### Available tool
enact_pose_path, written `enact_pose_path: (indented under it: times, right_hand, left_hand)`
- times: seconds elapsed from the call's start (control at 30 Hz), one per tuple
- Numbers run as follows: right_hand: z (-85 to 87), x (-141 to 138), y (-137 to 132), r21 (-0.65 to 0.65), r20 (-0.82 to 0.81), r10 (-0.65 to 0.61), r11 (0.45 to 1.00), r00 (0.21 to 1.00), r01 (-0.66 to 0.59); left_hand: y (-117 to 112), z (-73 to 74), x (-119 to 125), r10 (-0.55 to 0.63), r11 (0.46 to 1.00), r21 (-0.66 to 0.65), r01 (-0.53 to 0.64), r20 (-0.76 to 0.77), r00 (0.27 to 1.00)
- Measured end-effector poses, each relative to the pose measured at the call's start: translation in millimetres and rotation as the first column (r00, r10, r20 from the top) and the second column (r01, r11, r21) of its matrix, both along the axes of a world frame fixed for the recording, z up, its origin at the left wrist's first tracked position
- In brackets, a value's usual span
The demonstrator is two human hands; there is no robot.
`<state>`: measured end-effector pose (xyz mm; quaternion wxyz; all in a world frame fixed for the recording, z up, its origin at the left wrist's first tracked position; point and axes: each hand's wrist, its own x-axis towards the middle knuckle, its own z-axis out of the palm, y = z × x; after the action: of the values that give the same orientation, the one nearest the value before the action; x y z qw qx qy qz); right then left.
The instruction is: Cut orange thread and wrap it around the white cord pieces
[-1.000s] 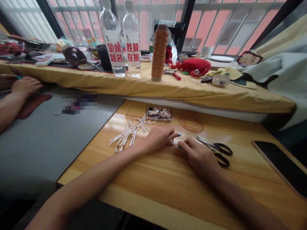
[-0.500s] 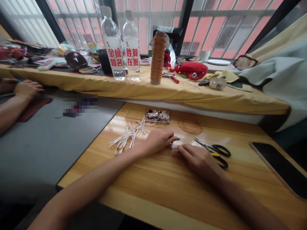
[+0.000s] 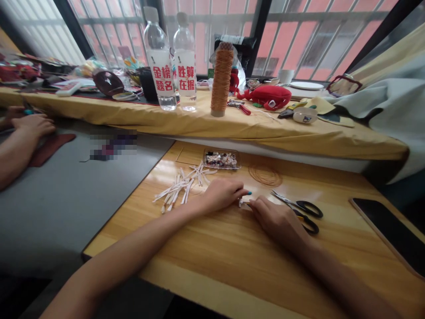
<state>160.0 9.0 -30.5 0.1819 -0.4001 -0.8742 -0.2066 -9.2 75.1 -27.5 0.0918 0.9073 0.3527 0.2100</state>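
Pinching white piece [image 3: 241, 203], left hand [image 3: 226, 192] at ten o'clock, right hand [image 3: 277, 218] at four; seeming light, soft, wanting end-hold.

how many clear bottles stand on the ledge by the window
2: the left bottle, and the right bottle beside it, nearer the orange spool. Both stand on the cloth-covered ledge; others may be hidden.
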Motion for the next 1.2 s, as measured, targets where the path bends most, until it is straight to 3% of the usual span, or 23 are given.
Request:
enact_pose_path:
  times: [0.2,0.37,0.53,0.77,0.87,1.03,1.2]
  right_hand:
    - [1.5,-4,4,0.028,0.028,0.025,0.999,0.999,-0.026]
    - [4.3,-7,6,0.072,0.147,-0.046,0.997,0.988,0.036]
    - [4.5,-10,6,-0.062,0.132,-0.178,0.980,0.975,0.187]
    - [6.9,-8,8,-0.133,0.065,-0.095,0.986,0.993,0.103]
    - [11.2,-8,9,-0.071,0.123,-0.091,0.992,0.988,0.100]
    - [12.1,-12,7,0.023,0.204,-0.228,0.973,0.952,0.229]
    - [7.7,-11,8,0.075,0.157,-0.178,0.983,0.971,0.168]
  left_hand:
    - [3,-3.2,1,0.022,0.998,-0.064,-0.021,0.023,0.999]
    - [7,-4.8,2,0.043,0.991,-0.126,-0.038,0.038,0.998]
    - [9,-5.9,2,0.055,0.986,-0.160,-0.045,0.063,0.996]
    - [9,-5.9,2,0.069,0.977,-0.206,-0.046,0.105,0.992]
    - [9,-6.3,2,0.080,0.975,-0.218,-0.051,0.129,0.988]
    - [11,-6.7,3,0.124,0.959,-0.276,-0.063,0.208,0.970]
    - [11,-5.8,3,0.120,0.955,-0.293,-0.044,0.247,0.962]
